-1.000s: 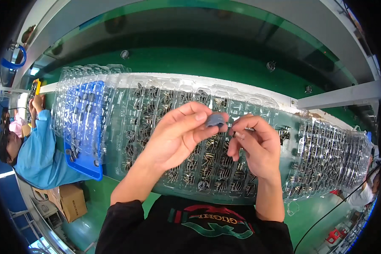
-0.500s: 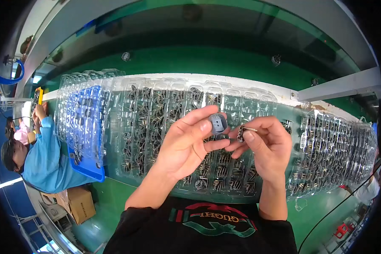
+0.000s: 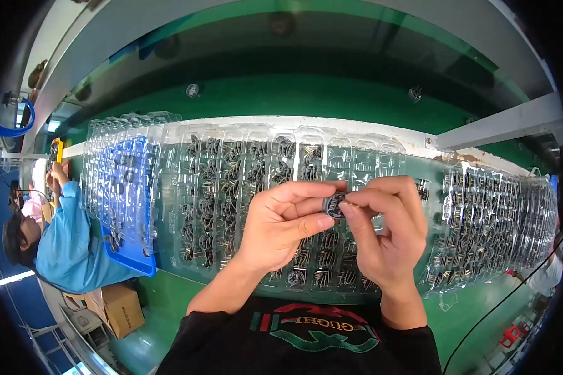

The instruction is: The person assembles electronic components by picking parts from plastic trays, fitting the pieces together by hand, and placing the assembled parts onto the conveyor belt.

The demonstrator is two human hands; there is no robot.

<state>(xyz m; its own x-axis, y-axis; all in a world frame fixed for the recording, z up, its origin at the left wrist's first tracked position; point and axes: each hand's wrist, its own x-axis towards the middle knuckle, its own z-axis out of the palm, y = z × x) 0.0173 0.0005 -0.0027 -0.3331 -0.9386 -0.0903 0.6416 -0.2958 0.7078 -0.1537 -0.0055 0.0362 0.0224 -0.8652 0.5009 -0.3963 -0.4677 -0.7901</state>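
Observation:
My left hand (image 3: 280,225) pinches a small grey round plastic housing (image 3: 332,205) between thumb and fingers, its open side turned toward my right hand. The thumb and forefinger of my right hand (image 3: 389,232) close on a small dark part with metal pins (image 3: 351,202), right at the housing's opening. Fingertips cover most of that part, so how deep it sits cannot be seen. Both hands hover over a clear plastic tray (image 3: 351,164), whose pockets hold many similar dark parts with pins (image 3: 230,206).
Stacked clear trays with more parts (image 3: 481,231) stand at the right. To the left, further clear trays (image 3: 97,169) lie over a blue tray (image 3: 131,261). A co-worker in blue (image 3: 75,244) sits at the far left beside a cardboard box (image 3: 120,310). A white ledge (image 3: 244,122) borders the table's far side.
My hands have come together. The housing has turned and moved slightly lower and right in my left hand, and my right hand has brought the pinned part against its opening.

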